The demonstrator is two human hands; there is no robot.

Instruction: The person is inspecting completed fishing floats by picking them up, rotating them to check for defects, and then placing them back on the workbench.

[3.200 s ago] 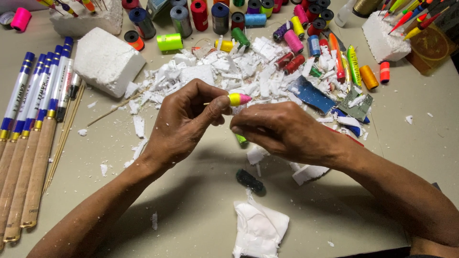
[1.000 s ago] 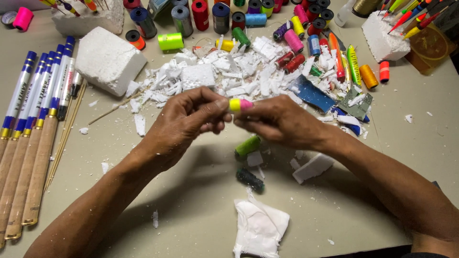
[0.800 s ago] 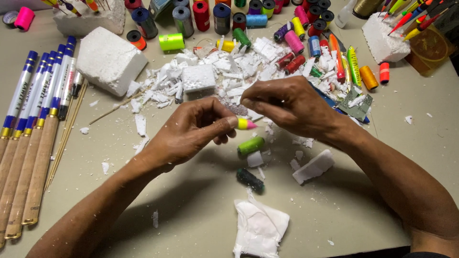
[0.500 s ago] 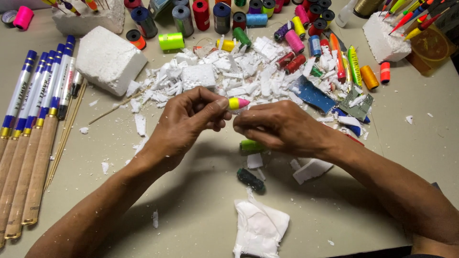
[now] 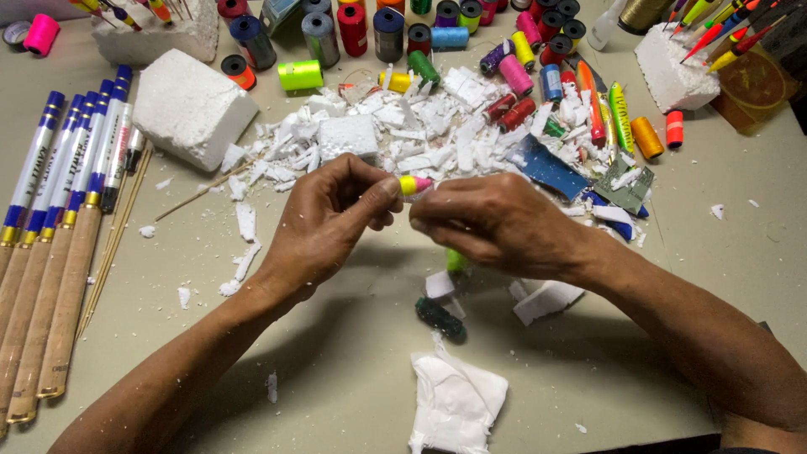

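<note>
Pale beige worktable (image 5: 353, 395), littered with craft bits. Along its left edge, well left of the big foam block (image 5: 192, 108), a row of fishing rods (image 5: 50, 244) with cork grips and blue-and-white shafts, plus thin wooden skewers (image 5: 118, 240) just beside them. Right of the foam block, a heap of white foam scraps (image 5: 403, 139) spread across the middle of the table. Beyond the block and the heap, at the far edge, a crowd of thread spools (image 5: 353, 25) – blue, red, grey, green, pink, yellow. Far right of the block, a second foam chunk (image 5: 672, 76) stuck with bright floats, and orange and yellow-green floats (image 5: 618, 113) lying near it.

Nearer than the block, at centre – left hand (image 5: 328, 223) and right hand (image 5: 496, 223) brought together over the table. Left thumb and fingers pinched shut on a small yellow-and-pink float (image 5: 414, 185), held above the tabletop just before the scrap heap. Right fingertips curled in, touching the float's pink end; whether clamped on it, cannot tell. Under the right hand, a green float (image 5: 455, 261), partly hidden. Below that, a dark green spool (image 5: 441, 319) on its side, then a crumpled white cloth (image 5: 454, 403) at the near edge
</note>
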